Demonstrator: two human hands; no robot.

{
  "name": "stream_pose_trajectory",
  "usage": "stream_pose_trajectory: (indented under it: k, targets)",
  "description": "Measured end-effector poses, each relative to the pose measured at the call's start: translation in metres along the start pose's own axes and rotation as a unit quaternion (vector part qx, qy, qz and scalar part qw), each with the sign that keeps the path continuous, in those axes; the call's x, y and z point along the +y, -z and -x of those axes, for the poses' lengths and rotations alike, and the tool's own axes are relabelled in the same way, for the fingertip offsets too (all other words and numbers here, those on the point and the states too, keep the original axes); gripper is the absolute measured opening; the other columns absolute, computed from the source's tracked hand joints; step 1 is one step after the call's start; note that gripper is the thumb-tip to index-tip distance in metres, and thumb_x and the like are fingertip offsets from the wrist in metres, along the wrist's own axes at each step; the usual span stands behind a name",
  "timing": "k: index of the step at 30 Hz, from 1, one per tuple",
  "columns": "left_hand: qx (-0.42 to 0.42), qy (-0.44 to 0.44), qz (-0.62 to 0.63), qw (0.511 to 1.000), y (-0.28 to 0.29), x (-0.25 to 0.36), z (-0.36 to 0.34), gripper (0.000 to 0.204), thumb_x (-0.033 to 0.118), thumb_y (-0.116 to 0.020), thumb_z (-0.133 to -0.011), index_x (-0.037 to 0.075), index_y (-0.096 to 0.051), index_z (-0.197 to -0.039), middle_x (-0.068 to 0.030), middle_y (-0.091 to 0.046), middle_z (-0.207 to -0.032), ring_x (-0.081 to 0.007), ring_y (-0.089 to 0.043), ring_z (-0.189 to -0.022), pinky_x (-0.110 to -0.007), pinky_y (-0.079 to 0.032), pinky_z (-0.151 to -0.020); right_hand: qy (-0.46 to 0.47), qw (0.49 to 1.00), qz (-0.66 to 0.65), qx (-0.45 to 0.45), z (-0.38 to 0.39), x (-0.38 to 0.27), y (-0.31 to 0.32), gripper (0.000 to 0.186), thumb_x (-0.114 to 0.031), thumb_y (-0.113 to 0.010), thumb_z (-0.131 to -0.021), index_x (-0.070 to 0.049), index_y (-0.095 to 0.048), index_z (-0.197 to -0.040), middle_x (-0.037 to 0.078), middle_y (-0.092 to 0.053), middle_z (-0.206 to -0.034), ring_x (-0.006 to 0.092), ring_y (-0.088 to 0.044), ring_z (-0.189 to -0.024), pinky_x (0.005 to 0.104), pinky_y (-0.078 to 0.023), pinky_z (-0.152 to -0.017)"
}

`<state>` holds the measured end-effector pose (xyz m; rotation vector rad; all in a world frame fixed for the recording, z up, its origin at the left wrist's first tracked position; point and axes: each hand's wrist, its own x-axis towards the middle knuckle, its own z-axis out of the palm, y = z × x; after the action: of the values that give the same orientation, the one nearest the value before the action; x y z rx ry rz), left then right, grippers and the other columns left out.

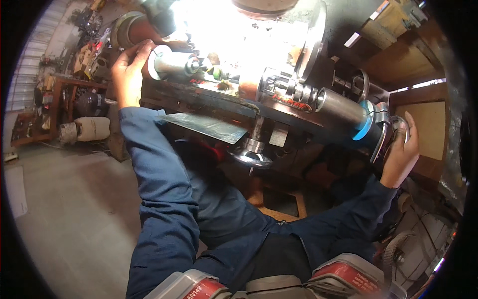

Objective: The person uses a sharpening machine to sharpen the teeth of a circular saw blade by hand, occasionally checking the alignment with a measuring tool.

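Observation:
At the machine's left end my left hand [130,74] grips a pale, round-flanged metal fitting [170,63]. On the right, my right hand [401,152] is closed on a chrome handle [401,124] beside a bright blue ring [362,124] and a steel cylinder [338,109]. Between my hands runs the machine [214,94], with small shafts and fittings [294,87], partly lost in glare. Below its front a steel plate [199,124] sticks out, and a chrome handwheel [251,157] hangs on a shaft.
A shelving rack [62,97] with tools and cylindrical objects [84,130] stands at the left over grey floor [74,209]. Wooden boxes and panels [418,129] line the right. Cables and a grey hose [396,249] lie at lower right. Respirator filters [338,274] show at the bottom edge.

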<state>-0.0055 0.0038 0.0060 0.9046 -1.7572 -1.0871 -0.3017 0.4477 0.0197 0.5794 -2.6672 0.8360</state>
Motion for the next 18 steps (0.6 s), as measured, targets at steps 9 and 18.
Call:
stream_pose_trajectory:
  k: [9,18]
  targets:
    - [0.003,-0.002,0.012,1.000,0.001,-0.004,-0.002,0.030,0.017,-0.077,-0.082,-0.003,-0.069,-0.103,-0.0083,-0.071,-0.099,-0.0127,-0.061,-0.095,-0.027,-0.044,-0.091,0.110,0.939,-0.125,0.300,0.031,0.025,-0.048,0.030,-0.021,-0.053,-0.099,0.004,-0.060,-0.115,0.018,-0.065,-0.111,0.0255,-0.065,-0.100,0.0344,-0.052,-0.087]
    - [0.012,-0.013,0.016,1.000,0.001,-0.009,-0.003,0.028,0.014,-0.076,-0.082,-0.004,-0.069,-0.102,-0.0083,-0.070,-0.099,-0.0132,-0.061,-0.094,-0.027,-0.045,-0.090,0.102,0.952,-0.070,0.280,0.028,0.019,-0.041,0.027,-0.016,-0.051,-0.100,0.005,-0.059,-0.115,0.016,-0.065,-0.108,0.0252,-0.065,-0.098,0.0340,-0.053,-0.085]
